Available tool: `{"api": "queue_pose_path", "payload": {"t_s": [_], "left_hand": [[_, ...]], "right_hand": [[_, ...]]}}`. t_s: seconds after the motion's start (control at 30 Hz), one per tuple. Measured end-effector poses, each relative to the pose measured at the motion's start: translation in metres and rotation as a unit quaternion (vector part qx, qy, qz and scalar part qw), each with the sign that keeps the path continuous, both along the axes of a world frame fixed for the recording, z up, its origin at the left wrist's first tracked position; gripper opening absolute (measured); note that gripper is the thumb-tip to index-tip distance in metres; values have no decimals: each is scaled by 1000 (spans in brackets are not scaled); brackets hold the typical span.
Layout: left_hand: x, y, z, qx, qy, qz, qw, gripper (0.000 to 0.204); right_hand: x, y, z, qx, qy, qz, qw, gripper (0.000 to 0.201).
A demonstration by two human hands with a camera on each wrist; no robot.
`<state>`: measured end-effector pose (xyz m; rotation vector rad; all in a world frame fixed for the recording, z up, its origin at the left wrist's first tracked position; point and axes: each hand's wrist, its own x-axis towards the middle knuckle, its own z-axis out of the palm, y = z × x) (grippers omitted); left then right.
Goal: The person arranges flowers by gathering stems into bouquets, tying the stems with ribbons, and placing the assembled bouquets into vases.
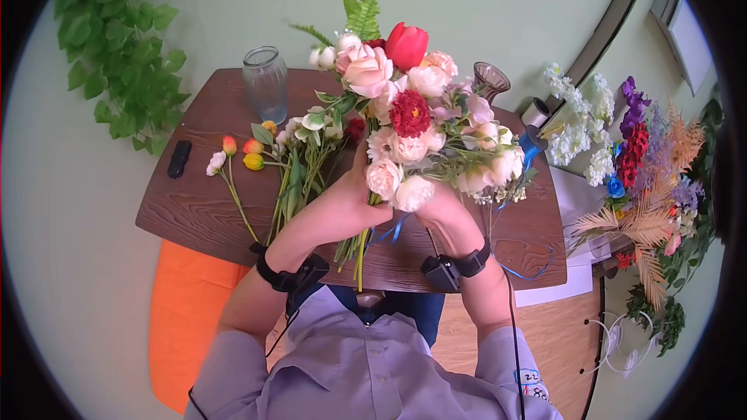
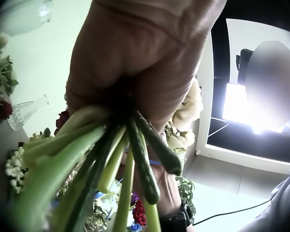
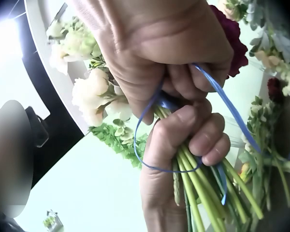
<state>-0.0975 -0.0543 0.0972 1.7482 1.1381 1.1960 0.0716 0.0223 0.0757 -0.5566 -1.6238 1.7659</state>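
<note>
A bouquet of pink, cream and red flowers with fern sprigs is held up over the brown table. My left hand grips its green stems, fingers wrapped round the bundle below the blooms. Close against it, my right hand holds a thin blue ribbon in curled fingers. The ribbon loops around by the stems and hangs down past the left hand's fingers. In the head view, flowers hide part of the right hand.
On the table stand a clear glass vase and a smaller glass vase. Loose flowers lie left of the bouquet, beyond them a small black object. A blue ribbon roll is at right, near many more flowers.
</note>
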Motion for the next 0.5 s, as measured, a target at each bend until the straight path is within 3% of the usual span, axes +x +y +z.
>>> {"api": "queue_pose_path", "payload": {"t_s": [0.07, 0.13, 0.17, 0.27, 0.3, 0.33, 0.4, 0.43, 0.47, 0.5], "left_hand": [[4, 2, 0, -24, -19, 16, 999, 42], [9, 4, -5, -50, -37, 32, 998, 40], [12, 6, -11, -3, -59, 66, 996, 38], [22, -5, -20, 49, -57, 115, 991, 32], [26, -10, -18, 47, 31, 158, 986, 28], [29, -15, -15, 44, 118, 200, 972, 24], [33, -18, -17, -12, 115, 228, 967, 19], [31, -12, -27, 15, 135, 250, 959, 18], [29, -8, -32, 42, 156, 273, 948, 17], [28, -6, -30, 22, 121, 260, 958, 16]], "right_hand": [[-5, -8, 10, 1, -8, -21, 1000, 30], [-6, -13, 14, 32, -111, -100, 988, 34], [-6, -10, 19, 100, -221, -91, 966, 34], [4, -9, 15, 195, -237, -11, 952, 32], [-4, -22, 39, 184, -318, -35, 929, 31], [-5, -19, 37, 180, -320, -36, 930, 31], [-6, -10, 22, 307, -336, -20, 890, 30], [-9, -7, 12, 403, -258, -33, 877, 30], [-13, -10, 23, 403, -257, -31, 878, 30], [-18, -13, 46, 312, -302, 9, 901, 30]]}}
